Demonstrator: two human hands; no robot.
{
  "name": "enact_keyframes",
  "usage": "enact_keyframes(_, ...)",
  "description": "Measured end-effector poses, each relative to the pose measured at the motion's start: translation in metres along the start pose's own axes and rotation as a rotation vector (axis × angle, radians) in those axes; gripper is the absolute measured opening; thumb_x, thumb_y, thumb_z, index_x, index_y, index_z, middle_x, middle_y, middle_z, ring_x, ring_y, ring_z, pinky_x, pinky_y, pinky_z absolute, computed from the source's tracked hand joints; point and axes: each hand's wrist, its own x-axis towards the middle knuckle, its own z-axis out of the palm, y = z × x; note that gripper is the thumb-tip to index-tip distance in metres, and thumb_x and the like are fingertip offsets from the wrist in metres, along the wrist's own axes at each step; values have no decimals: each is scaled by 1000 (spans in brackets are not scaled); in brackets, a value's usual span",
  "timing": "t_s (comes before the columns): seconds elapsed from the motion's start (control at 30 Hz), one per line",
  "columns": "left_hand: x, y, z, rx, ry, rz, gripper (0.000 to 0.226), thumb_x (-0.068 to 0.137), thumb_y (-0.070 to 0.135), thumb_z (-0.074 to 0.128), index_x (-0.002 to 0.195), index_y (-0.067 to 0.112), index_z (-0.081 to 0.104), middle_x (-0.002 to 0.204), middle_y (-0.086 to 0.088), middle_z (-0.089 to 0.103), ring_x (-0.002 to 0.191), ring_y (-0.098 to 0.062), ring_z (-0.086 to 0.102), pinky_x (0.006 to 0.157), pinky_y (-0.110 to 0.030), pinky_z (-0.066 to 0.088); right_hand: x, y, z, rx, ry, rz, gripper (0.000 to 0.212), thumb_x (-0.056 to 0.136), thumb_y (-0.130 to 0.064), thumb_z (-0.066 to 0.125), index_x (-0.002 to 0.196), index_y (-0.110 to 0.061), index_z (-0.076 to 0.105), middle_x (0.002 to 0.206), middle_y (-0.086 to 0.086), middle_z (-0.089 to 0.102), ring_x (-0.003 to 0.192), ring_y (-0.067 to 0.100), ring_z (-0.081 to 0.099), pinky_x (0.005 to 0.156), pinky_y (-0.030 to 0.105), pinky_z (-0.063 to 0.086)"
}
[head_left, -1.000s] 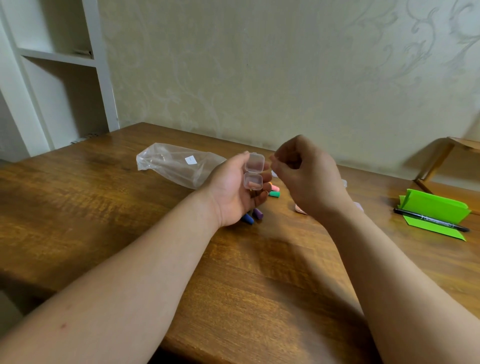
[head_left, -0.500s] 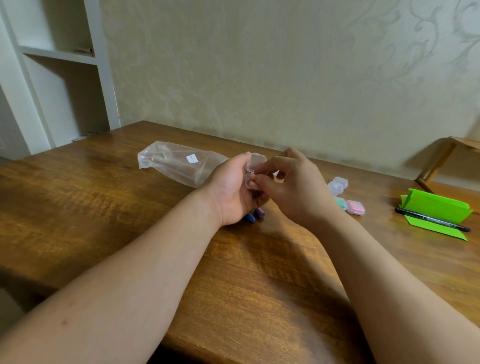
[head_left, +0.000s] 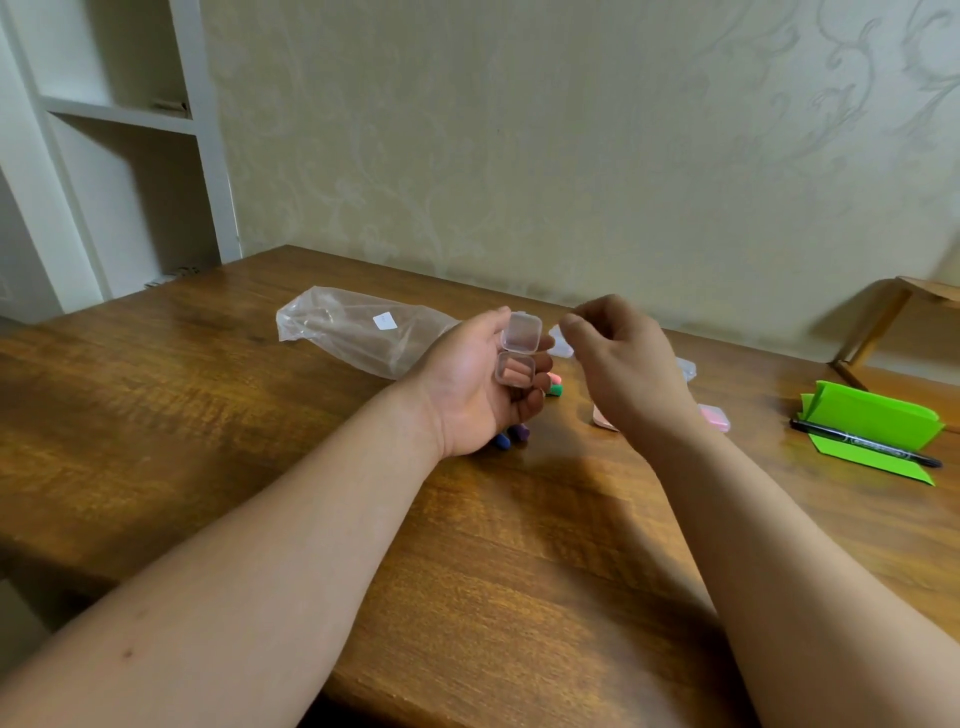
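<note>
Here, above the brown wooden table filling the bottom of the frame, a person's left hand at centre is cradling a small clear box, with the fingers and thumb curling round its base while the hinged lid is standing open above. Peach foam plugs are lying inside. Just right of it, the right hand is hovering with its fingers curled, and whether they are pinching anything cannot be told. The box is looking light, stiff and smooth, so probably slippery, with a thin hinge that could be straining under force. It is best gripped by the side walls of the base, with the lid pressed at its free edge. The plugs appear soft and squashy. Under the left hand, blue and purple plugs are resting on the wood. Further back, towards centre left, a clear plastic bag is carrying a white sticker too small to read. At far right, a black marker is lying on folded green paper, its barrel print illegible.
</note>
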Motion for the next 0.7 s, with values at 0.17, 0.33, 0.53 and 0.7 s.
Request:
enact_keyframes(0.17, -2, -1, 2, 18, -76, -15, 66, 114, 55, 30, 130, 3, 67, 72, -2, 53, 56, -10, 55, 67, -26, 41, -5, -1, 4, 176, -128, 68, 34, 110, -38, 48, 106, -17, 74, 97, -4, 76, 95, 15, 69, 81, 37, 52)
enact_keyframes(0.33, -2, -1, 0, -2, -47, -37, 59, 112, 60, 36, 117, 11, 68, 75, -3, 55, 59, -12, 54, 63, -26, 47, -7, -6, 4, 135, -158, 23, 36, 110, -38, 48, 101, -20, 77, 96, -8, 76, 90, 6, 67, 81, 32, 51)
enact_keyframes(0.53, 2, 1, -3, -45, 17, -27, 66, 110, 62, 42, 142, 8, 63, 74, -4, 55, 58, -14, 55, 61, -28, 50, -11, -15, 0, 105, -209, -58, 35, 108, -42, 53, 101, -20, 79, 97, -7, 78, 93, 1, 67, 82, 26, 54)
enact_keyframes(0.7, 2, 2, -7, -51, 18, -3, 64, 111, 59, 41, 134, 3, 63, 88, -8, 67, 70, -19, 65, 71, -35, 55, -15, -14, 7, -88, -270, -226, 10, 94, -41, 75, 99, -32, 74, 100, -12, 74, 96, 4, 67, 83, 32, 57)
